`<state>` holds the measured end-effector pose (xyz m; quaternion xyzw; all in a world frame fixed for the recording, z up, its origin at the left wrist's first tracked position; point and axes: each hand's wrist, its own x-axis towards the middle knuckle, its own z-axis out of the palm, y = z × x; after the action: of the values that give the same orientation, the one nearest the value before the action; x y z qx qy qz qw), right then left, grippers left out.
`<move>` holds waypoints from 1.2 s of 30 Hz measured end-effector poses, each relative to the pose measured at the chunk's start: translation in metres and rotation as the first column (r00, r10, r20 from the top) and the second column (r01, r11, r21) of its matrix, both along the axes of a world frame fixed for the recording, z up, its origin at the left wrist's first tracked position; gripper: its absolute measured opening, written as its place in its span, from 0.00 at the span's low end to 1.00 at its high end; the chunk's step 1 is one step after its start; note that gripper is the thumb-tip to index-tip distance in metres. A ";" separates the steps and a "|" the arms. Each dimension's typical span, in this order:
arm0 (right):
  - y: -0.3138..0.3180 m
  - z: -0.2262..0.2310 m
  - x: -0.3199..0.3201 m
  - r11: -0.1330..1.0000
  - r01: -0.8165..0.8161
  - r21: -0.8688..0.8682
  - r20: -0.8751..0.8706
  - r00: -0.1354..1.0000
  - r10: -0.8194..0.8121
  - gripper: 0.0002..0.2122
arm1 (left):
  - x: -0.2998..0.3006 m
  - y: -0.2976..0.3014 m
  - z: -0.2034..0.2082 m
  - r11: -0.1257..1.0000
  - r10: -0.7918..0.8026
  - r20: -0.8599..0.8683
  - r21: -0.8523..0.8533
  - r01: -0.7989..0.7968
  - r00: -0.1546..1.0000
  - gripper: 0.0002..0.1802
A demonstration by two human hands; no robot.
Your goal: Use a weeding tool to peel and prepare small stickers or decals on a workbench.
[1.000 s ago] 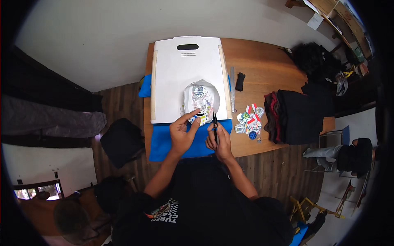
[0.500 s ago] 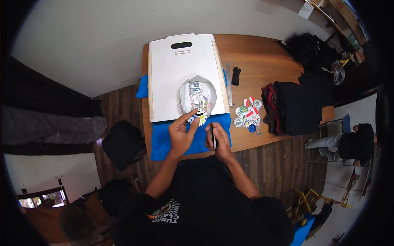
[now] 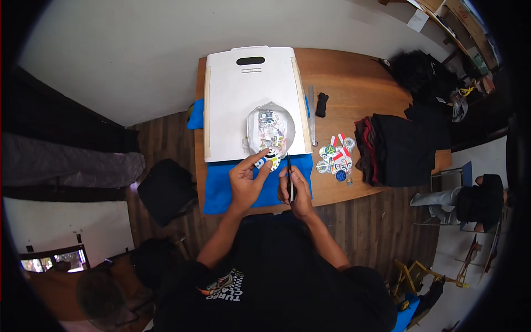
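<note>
My left hand (image 3: 246, 185) pinches a round sticker (image 3: 269, 161), white with blue and yellow-green markings, between thumb and fingers. Just beyond it sits a whitish round, open container (image 3: 290, 131) with printed pieces inside. My right hand (image 3: 298, 193) is closed around a slim pointed tool (image 3: 290, 172), dark with a pale lower part. Its tip points away from me, beside the sticker and apart from it; the tool's exact kind is unclear. Under the container lies a white board (image 3: 232, 99) with a handle slot, over blue cloth (image 3: 220, 191).
To the right on the wooden table (image 3: 348, 72) lie a heap of round stickers (image 3: 338, 157), a metal ruler (image 3: 312, 116), a small black bundle (image 3: 322, 104) and a stack of folded dark cloth (image 3: 401, 149). A person (image 3: 478, 202) is at the far right.
The view has shifted slightly. My right hand has tilted the tool a little more upright; my left hand still pinches the sticker in nearly the same place.
</note>
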<state>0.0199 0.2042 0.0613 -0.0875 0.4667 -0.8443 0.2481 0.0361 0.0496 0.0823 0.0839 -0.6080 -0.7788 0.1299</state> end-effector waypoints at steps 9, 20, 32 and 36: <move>0.018 0.002 -0.011 0.999 -0.031 0.035 -0.004 0.999 0.031 0.16 | -0.005 0.013 -0.005 0.995 0.092 -0.019 -0.025 -0.093 0.996 0.19; 0.026 -0.118 -0.097 0.912 0.174 0.373 0.106 0.968 -0.228 0.19 | -0.041 -0.012 -0.105 0.927 0.357 0.155 -0.178 -0.330 0.921 0.21; 0.060 -0.089 -0.105 0.891 0.067 0.448 0.026 0.996 -0.088 0.19 | -0.027 0.027 -0.122 0.826 0.434 0.112 -0.445 -0.345 0.894 0.19; 0.078 -0.102 -0.104 0.818 0.236 0.525 -0.256 0.960 -0.112 0.17 | -0.038 0.041 -0.070 0.803 0.383 -0.047 -0.476 -0.358 0.922 0.17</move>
<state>-0.0838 0.2820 -0.0403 -0.0596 0.7195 -0.6791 0.1326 -0.0016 0.0908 0.0128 0.1866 -0.7551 -0.5625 0.2802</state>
